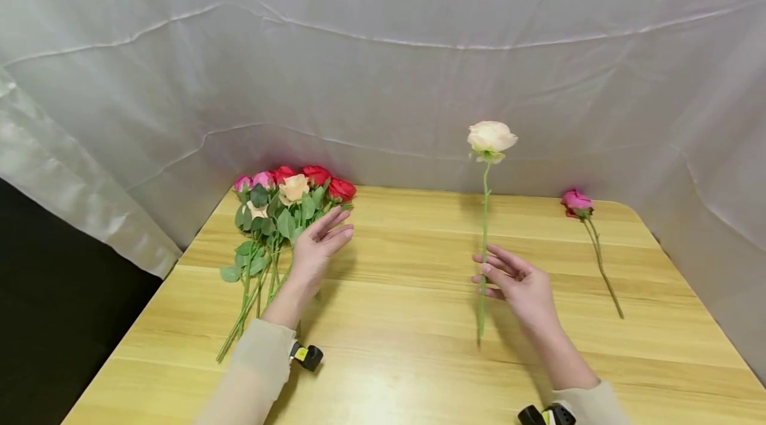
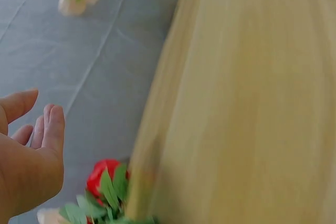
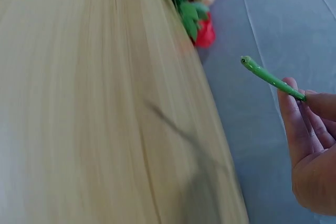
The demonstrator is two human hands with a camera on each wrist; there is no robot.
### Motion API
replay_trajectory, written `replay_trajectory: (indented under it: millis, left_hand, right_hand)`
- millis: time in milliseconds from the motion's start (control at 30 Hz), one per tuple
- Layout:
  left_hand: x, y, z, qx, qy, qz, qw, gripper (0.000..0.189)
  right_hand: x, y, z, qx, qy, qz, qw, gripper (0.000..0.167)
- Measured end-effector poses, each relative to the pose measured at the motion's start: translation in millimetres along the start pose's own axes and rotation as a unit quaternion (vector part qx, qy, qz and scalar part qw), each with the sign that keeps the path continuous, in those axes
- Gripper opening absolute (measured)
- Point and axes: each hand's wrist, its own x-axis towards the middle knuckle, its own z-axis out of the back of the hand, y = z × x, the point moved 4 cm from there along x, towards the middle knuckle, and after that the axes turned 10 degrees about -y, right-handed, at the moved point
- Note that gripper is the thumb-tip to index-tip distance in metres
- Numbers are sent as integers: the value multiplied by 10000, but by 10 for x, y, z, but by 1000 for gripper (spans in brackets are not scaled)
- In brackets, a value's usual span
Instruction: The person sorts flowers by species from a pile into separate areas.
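Note:
Between thumb and fingers, my right hand (image 1: 525, 288) pinches the green stem of a cream rose (image 1: 492, 137), held upright above the table. The cut lower end of that stem (image 3: 270, 78) shows in the right wrist view. My left hand (image 1: 317, 245) holds nothing, its fingers extended beside a pile of roses. In that pile, red roses (image 1: 316, 175), a peach rose (image 1: 294, 189) and pink ones (image 1: 263, 179) lie with leafy stems toward the front. Part of the pile is hidden behind the left hand and forearm.
A magenta rose (image 1: 577, 202) lies alone at the right of the wooden table (image 1: 407, 318), its stem pointing to the front. Grey cloth (image 1: 383, 92) hangs behind the table and along its right side. A black surface (image 1: 60, 305) is at the left.

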Motion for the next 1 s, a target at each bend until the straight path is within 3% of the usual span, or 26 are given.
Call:
replay_trajectory:
  millis: [200, 433, 600, 833, 1000]
  left_hand:
    - [-1, 69, 323, 314, -349, 358, 9983, 61]
    - [-6, 77, 599, 989, -498, 592, 9921, 60]
    - [-18, 39, 652, 1321, -456, 722, 9876, 59]
    - [-1, 60, 643, 1800, -447, 657, 9805, 56]
    - [31, 105, 643, 1995, -432, 759, 9760, 57]
  right_hand:
    - [14, -72, 297, 71, -166, -88, 9998, 59]
    - [59, -116, 626, 112, -305, -126, 9994, 49]
    - [131, -161, 828, -145, -365, -275, 9988, 52]
    - [254, -274, 934, -1385, -380, -432, 9887, 62]
    - [301, -348, 942, -1444, -163, -571, 9877, 59]
